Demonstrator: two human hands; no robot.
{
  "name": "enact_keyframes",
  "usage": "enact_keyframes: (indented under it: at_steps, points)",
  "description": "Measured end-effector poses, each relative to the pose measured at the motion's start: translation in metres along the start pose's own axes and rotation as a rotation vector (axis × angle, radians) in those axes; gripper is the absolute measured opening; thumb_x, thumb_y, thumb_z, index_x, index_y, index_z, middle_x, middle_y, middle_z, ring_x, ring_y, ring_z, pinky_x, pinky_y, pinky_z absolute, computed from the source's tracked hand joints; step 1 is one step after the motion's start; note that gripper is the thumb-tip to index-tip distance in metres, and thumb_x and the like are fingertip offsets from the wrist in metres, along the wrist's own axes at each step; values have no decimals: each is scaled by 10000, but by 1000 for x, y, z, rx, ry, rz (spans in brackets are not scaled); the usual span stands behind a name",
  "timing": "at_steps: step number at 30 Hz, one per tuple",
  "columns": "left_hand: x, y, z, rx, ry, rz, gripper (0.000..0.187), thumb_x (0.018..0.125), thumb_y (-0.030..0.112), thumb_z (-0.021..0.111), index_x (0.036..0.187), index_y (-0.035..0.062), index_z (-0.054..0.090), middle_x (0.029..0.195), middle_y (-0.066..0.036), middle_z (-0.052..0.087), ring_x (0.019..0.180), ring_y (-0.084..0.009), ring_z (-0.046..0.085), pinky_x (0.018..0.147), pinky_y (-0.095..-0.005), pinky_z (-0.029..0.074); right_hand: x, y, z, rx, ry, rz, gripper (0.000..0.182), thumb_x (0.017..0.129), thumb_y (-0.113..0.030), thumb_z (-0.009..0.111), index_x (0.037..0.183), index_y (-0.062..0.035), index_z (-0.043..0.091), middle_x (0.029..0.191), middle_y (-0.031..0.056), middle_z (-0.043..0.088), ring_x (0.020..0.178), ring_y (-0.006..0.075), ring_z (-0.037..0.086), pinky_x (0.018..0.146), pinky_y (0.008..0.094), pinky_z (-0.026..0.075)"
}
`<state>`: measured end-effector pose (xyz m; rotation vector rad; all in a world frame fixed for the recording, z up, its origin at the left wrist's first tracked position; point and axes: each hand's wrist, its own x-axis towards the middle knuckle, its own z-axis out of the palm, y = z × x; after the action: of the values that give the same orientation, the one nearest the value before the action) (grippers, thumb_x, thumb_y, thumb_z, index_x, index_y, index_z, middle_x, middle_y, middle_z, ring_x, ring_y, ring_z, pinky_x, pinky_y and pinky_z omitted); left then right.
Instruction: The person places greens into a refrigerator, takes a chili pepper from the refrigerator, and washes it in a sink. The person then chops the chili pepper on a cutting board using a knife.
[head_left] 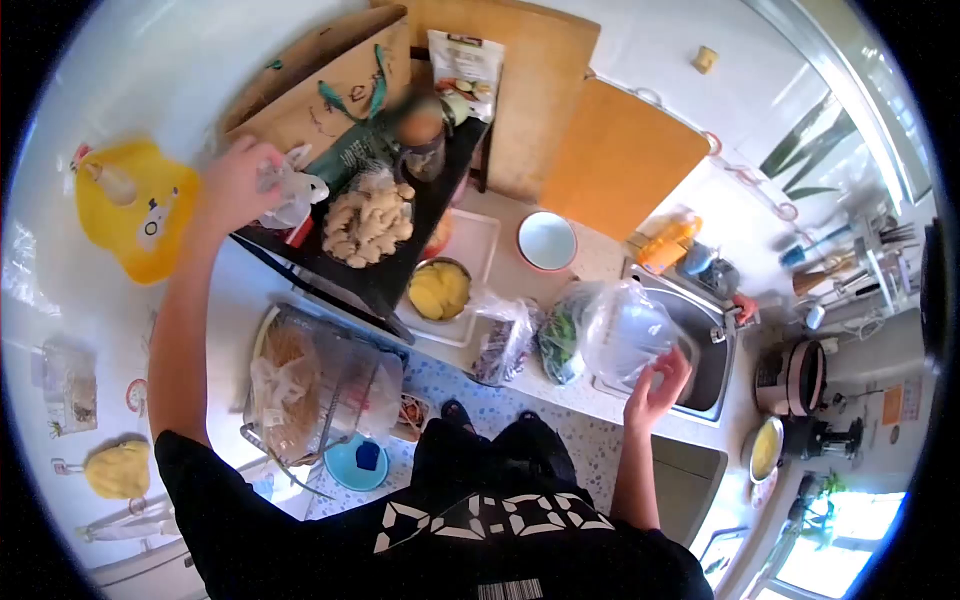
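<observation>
My left hand is raised over the dark shelf, its fingers closed on a crumpled white plastic bag. Beside that bag lies a pile of ginger, and behind it stands a brown paper bag with green handles. At the sink, my right hand pinches the lower edge of a clear plastic bag, which is puffed out and see-through. A bag of green leafy vegetables rests on the counter just left of it.
Along the counter are a bag of dark purple produce, a bowl of yellow slices on a white tray, and a light blue bowl. The sink is to the right. A wire rack and blue basin sit lower left.
</observation>
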<state>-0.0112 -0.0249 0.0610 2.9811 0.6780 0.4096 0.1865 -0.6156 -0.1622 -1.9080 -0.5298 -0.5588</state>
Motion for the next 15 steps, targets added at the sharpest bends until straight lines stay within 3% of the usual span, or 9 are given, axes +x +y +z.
enact_keyframes:
  at_steps: [1, 4, 5, 8, 10, 12, 13, 14, 15]
  points:
    - [-4, 12, -8, 42, 73, 7, 292, 774, 127, 741, 1056, 92, 672, 1055, -141, 648, 959, -319, 650, 844, -437, 526, 6, 10, -5, -9, -1, 52, 707, 850, -146, 709, 1475, -11, 406, 1338, 172, 492, 1161, 267, 529, 951, 400, 432]
    - [-12, 47, -19, 54, 226, -9, 278, 799, 75, 705, 1076, 81, 678, 1091, -135, 631, 966, -312, 646, 848, -416, 526, 15, 45, -14, -176, -125, 44, 1074, 809, -324, 803, 1610, -53, 141, 1490, 200, 343, 1357, 316, 396, 1089, 459, 355]
    - [-14, 63, -20, 40, 267, -24, 282, 807, 60, 693, 1088, 78, 680, 1112, -134, 626, 978, -311, 645, 853, -406, 527, 12, 74, -18, -153, -200, 112, 1330, 707, -559, 862, 1624, -73, 31, 1592, 234, 227, 1487, 355, 240, 1187, 503, 236]
    - [-35, 145, -19, -103, 298, 125, 318, 829, 25, 670, 1141, 84, 678, 1127, -138, 626, 1002, -304, 642, 860, -379, 538, 11, 149, -25, 166, -393, 132, 1473, 595, -715, 846, 1622, -75, 8, 1652, 245, 110, 1527, 368, 161, 1218, 512, 185]
    - [-53, 218, 0, -512, 196, 89, 395, 867, -39, 627, 1237, 95, 657, 1194, -76, 650, 1051, -196, 647, 865, -327, 541, 19, 179, -29, 276, -541, 143, 1538, 540, -773, 827, 1621, -74, -15, 1666, 244, 68, 1537, 369, 135, 1224, 513, 174]
    - [-67, 281, 37, -718, -26, 51, 444, 869, -5, 656, 1307, 55, 618, 1175, -94, 678, 1017, -171, 665, 847, -320, 556, 28, 211, -26, 228, -656, 67, 1542, 543, -720, 865, 1619, -74, -30, 1663, 249, 71, 1535, 373, 140, 1228, 504, 170]
    - [-72, 297, 73, -615, -121, 109, 541, 850, 57, 705, 1373, 51, 568, 1209, -115, 677, 1010, -179, 674, 847, -323, 562, 33, 224, -25, 203, -712, 27, 1545, 545, -693, 885, 1618, -73, -37, 1662, 252, 72, 1534, 376, 142, 1231, 500, 168]
    - [-78, 326, 109, -781, -251, 24, 695, 821, 138, 764, 1451, 50, 486, 1303, -137, 639, 1072, -212, 669, 851, -325, 564, 39, 229, -21, 140, -696, -72, 1419, 628, -462, 936, 1623, -74, 2, 1623, 237, 235, 1471, 365, 306, 1181, 490, 292]
    - [-84, 347, 159, -775, -271, 71, 884, 779, 225, 813, 1516, 19, 371, 1398, -194, 567, 1131, -287, 649, 920, -378, 549, 46, 229, -18, 99, -738, 43, 1328, 660, -374, 917, 1622, -77, 50, 1586, 223, 299, 1422, 348, 364, 1142, 474, 336]
